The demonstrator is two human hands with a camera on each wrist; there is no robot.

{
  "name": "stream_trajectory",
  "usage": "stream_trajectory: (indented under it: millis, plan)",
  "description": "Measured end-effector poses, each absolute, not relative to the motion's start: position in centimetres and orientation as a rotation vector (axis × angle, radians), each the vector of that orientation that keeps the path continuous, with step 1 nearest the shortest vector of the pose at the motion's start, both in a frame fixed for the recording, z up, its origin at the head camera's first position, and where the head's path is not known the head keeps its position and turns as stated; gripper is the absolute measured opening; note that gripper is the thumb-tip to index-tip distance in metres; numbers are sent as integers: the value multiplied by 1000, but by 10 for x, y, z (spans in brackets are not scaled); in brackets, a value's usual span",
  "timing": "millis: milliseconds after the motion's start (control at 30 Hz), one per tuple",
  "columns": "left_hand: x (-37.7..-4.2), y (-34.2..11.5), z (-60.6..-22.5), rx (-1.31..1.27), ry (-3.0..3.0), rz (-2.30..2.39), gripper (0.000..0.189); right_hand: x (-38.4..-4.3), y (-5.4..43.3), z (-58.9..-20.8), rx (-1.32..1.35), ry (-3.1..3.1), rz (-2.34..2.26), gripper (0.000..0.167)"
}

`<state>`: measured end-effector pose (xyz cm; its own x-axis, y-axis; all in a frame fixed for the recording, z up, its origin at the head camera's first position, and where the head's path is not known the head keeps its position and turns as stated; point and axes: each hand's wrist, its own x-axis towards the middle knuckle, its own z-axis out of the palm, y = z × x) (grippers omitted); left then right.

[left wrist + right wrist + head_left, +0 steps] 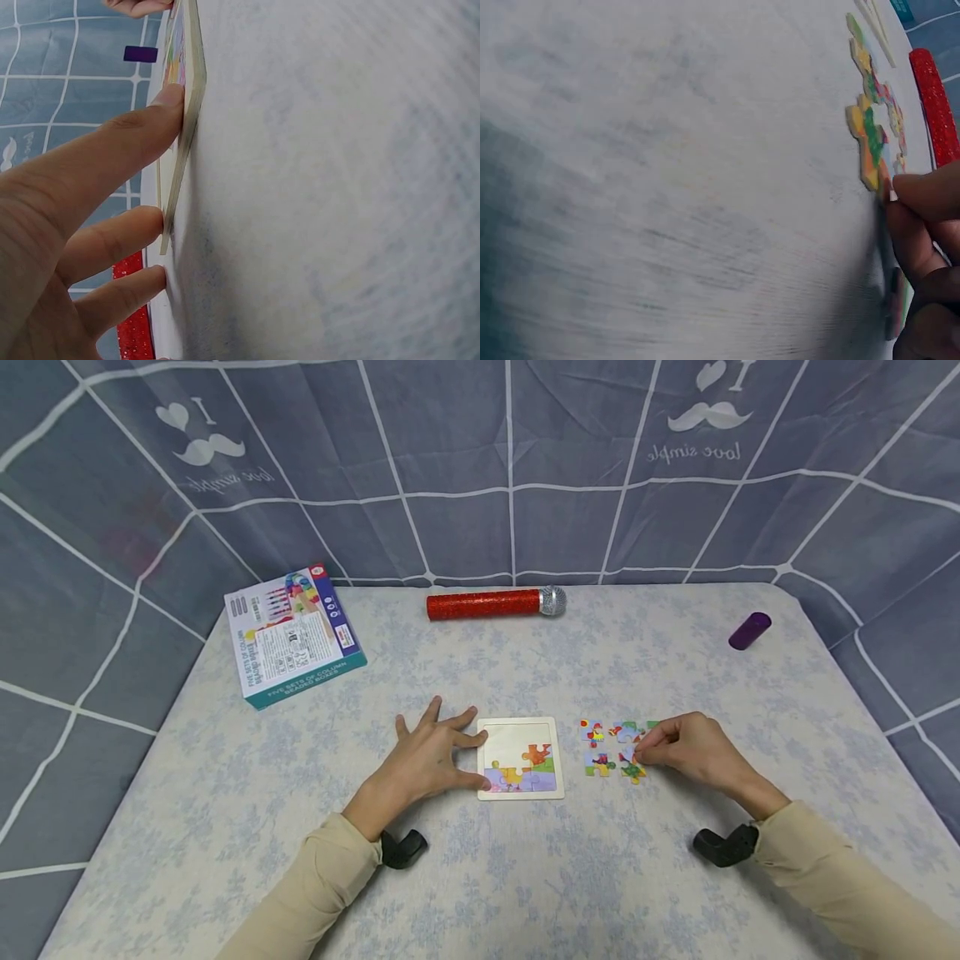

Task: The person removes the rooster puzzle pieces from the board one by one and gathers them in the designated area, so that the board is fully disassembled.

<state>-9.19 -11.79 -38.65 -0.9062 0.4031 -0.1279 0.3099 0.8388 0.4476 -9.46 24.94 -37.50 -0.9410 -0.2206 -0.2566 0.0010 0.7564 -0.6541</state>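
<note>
The puzzle board lies on the desk near the middle, with colourful fitted pieces along its near edge and partway up its right side; the rest of its inside is bare and pale. To its right, just apart from it, the loose pieces lie in a small cluster.

The left hand has its fingers spread wide, the thumb at the board's near left corner and the forefinger touching the left edge farther up. The left wrist view sees the board almost edge-on — its thickness shows there, with the thumb resting on the rim.

The right hand is at the right end of the cluster, thumb and forefinger pinching a piece by its edge. The head view hides much of this; the right wrist view shows the fingertips meeting at an orange bit, and another piece beside the curled fingers, largely covered from above.

Farther out, the head view shows a red microphone whole, with a cardboard box far left and a purple tube far right — the wrist views catch only parts of these. Behind hangs a blue-grey curtain with white lines
</note>
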Motion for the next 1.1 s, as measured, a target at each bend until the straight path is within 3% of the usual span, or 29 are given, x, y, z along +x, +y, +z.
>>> stream_trajectory:
  millis: [500, 733, 1100]
  plan:
    - [-91, -118, -386, 530, 2788, 647, 69, -113, 191, -368, -310, 2546, -1127, 7]
    - [-91, -117, -386, 523, 2791, 622, 70, -115, 157, -374, -450, 2490, -1133, 16]
    - [-92, -117, -385, 550, 2809, 598, 69, -112, 148, -375, -469, 2530, -1070, 15]
